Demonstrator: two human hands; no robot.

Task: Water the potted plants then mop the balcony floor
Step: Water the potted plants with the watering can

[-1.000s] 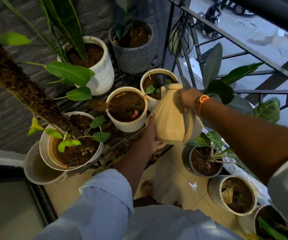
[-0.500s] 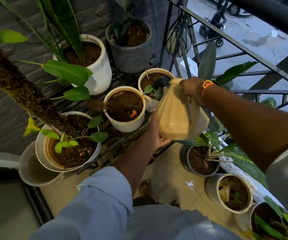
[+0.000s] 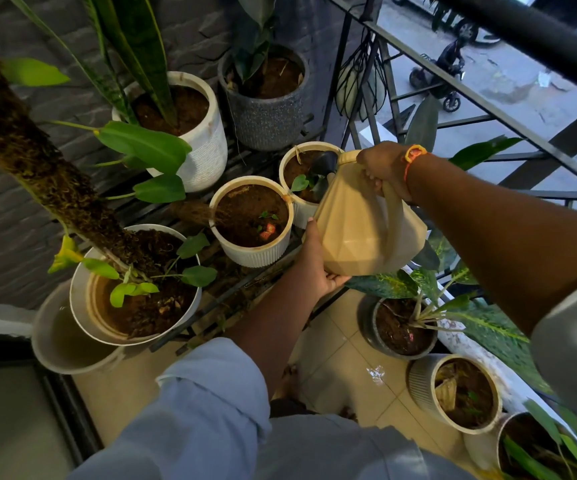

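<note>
A beige faceted watering can [image 3: 359, 230] is tilted forward, its dark spout over a small cream pot [image 3: 300, 206] with a few green leaves. My right hand [image 3: 382, 168] grips the can's handle at the top. My left hand [image 3: 314, 265] cups the can's underside. Beside that pot stands a ribbed cream pot [image 3: 255, 254] with dark soil and a tiny red-leaved sprout. A large white pot [image 3: 82, 306] with a moss pole sits at the left. No water stream is discernible.
A white pot [image 3: 207, 147] with a snake plant and a grey speckled pot [image 3: 266, 123] stand at the back on a black metal rack. Several more pots line the right along the black railing [image 3: 508, 109]. The beige tiled floor [image 3: 345, 372] shows a wet spot.
The can has swung slightly left and tipped further, bringing its spout over the small cream pot. Both hands kept their hold.
</note>
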